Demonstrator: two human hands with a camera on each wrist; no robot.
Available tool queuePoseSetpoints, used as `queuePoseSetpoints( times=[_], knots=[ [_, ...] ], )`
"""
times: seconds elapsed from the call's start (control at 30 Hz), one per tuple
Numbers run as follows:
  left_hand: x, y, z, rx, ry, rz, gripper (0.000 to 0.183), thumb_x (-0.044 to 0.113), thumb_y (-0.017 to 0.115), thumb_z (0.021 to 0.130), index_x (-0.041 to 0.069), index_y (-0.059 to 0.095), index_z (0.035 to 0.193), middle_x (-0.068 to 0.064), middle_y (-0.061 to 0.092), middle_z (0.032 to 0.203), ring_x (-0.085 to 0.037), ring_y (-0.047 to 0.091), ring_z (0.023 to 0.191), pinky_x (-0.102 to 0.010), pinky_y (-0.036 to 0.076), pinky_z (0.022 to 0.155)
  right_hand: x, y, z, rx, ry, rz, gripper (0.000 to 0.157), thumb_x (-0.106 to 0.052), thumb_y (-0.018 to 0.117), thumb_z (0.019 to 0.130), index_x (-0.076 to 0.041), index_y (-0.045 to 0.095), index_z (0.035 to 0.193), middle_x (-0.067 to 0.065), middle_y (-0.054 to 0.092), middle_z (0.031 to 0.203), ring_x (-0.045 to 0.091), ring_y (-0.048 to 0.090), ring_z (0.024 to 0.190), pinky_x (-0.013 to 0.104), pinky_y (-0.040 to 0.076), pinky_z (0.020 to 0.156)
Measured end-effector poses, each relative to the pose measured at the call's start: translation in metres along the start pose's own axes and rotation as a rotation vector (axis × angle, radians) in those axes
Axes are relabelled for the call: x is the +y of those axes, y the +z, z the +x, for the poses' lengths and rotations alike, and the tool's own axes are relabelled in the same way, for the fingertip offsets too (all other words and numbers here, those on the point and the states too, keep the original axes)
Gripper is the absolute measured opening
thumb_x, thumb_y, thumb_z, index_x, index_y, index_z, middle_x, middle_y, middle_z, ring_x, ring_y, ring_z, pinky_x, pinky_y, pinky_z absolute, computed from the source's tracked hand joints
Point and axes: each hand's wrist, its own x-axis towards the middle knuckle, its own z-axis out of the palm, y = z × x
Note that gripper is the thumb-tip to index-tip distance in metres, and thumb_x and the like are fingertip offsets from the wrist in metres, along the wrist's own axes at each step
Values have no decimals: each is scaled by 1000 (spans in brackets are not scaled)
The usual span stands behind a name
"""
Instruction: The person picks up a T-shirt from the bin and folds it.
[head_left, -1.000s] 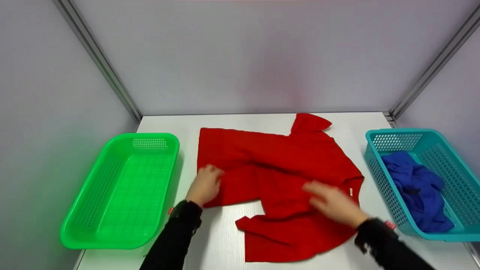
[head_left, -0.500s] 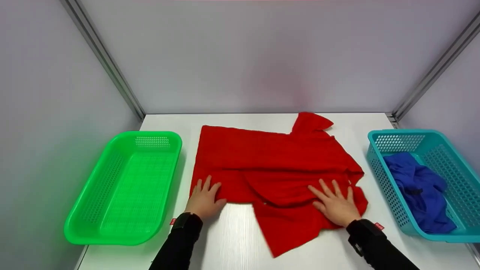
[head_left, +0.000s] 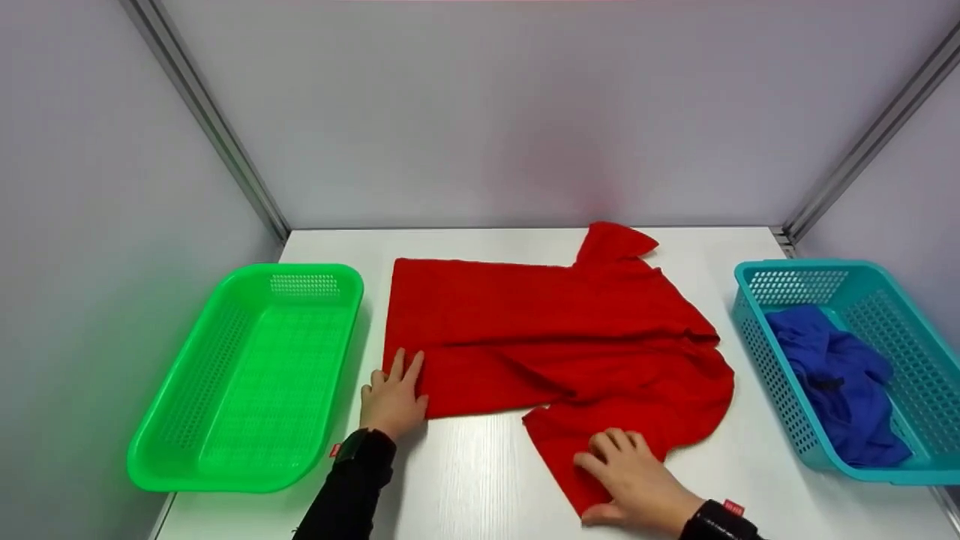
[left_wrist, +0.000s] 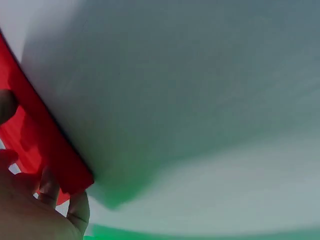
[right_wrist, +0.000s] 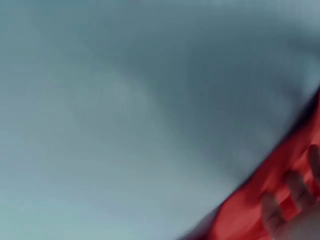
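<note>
A red short-sleeved shirt lies spread on the white table, with a fold running across its middle. My left hand rests at its near left corner, fingers spread over the cloth. The left wrist view has these fingers right at the shirt's corner. On the near sleeve lies my right hand, fingers slightly bent and thumb near the sleeve's end. Blurred fingers show against red cloth in the right wrist view. The far sleeve points toward the back wall.
A green plastic basket stands on the left with nothing in it. On the right, a teal basket holds a crumpled blue garment. Pale panels enclose the table at the back and sides.
My right hand has moved toward me and left, from the shirt's body onto the near sleeve. The cloth lies flatter than a second ago. My left hand has shifted slightly left along the corner.
</note>
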Motion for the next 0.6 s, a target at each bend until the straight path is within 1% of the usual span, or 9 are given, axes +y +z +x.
queuePoseSetpoints(
  times=[0.07, 0.13, 0.2, 0.27, 0.33, 0.4, 0.43, 0.5, 0.6],
  knots=[
    [-1, -1, 2, -15, -4, -17, 73, 28, 66, 96, 18, 33, 161, -18, 28, 165, -40, 45, 109, -53, 39, 87, -4, 2, -2, 16, 1, -29, 43, -55, 75, 85, -24, 65, 113, 0, 51, 109, 22, 49, 103, 49, 44, 84],
    [-2, -1, 3, -18, -11, -28, 74, 30, 67, 96, 19, 33, 161, -18, 31, 163, -41, 45, 111, -54, 39, 89, 0, 2, -4, 79, 10, -40, 26, -32, 79, 86, -21, 65, 105, 0, 53, 105, 23, 52, 101, 48, 47, 84],
    [-4, 1, 4, 8, -16, -38, 72, 30, 66, 97, 17, 35, 160, -18, 37, 157, -42, 46, 111, -54, 41, 88, 8, -2, -6, 156, 64, 12, 26, -8, 78, 81, -19, 65, 100, -3, 57, 101, 21, 56, 97, 43, 51, 83],
    [-6, 4, 4, 59, -15, -36, 67, 29, 66, 99, 15, 39, 158, -18, 44, 146, -41, 48, 108, -53, 42, 85, 17, -9, -9, 212, 175, 139, 32, 7, 72, 79, -15, 65, 101, -5, 62, 100, 18, 61, 96, 39, 53, 82],
    [-9, 6, 3, 126, 0, -13, 59, 26, 67, 99, 13, 47, 153, -18, 49, 132, -40, 49, 102, -50, 44, 80, 26, -20, -11, 278, 359, 314, 35, 12, 64, 80, -13, 64, 104, -4, 66, 101, 15, 64, 97, 32, 53, 82],
    [-12, 8, 3, 205, 32, 21, 46, 20, 70, 97, 9, 58, 141, -19, 52, 118, -39, 50, 96, -49, 45, 76, 34, -32, -12, 355, 536, 480, 34, 15, 56, 84, -9, 61, 107, 0, 68, 104, 11, 63, 98, 26, 50, 83],
    [-14, 9, 3, 243, 56, 39, 39, 17, 72, 95, 8, 62, 132, -19, 52, 112, -39, 50, 94, -49, 45, 75, 38, -39, -13, 389, 605, 545, 33, 14, 54, 86, -8, 60, 109, 3, 67, 106, 9, 60, 98, 23, 48, 84],
    [-15, 8, 4, 307, 103, 79, 27, 13, 76, 91, 6, 65, 114, -19, 53, 105, -40, 51, 93, -49, 46, 74, 44, -54, -15, 439, 688, 621, 29, 12, 53, 90, -5, 56, 114, 8, 64, 111, 5, 55, 100, 16, 41, 85],
    [-12, 3, 5, 378, 158, 106, 21, 9, 78, 89, 6, 61, 100, -19, 54, 104, -41, 52, 96, -49, 47, 77, 54, -76, -18, 486, 709, 653, 27, 8, 60, 93, -1, 53, 118, 11, 61, 112, 1, 51, 97, 12, 39, 82]
  ],
)
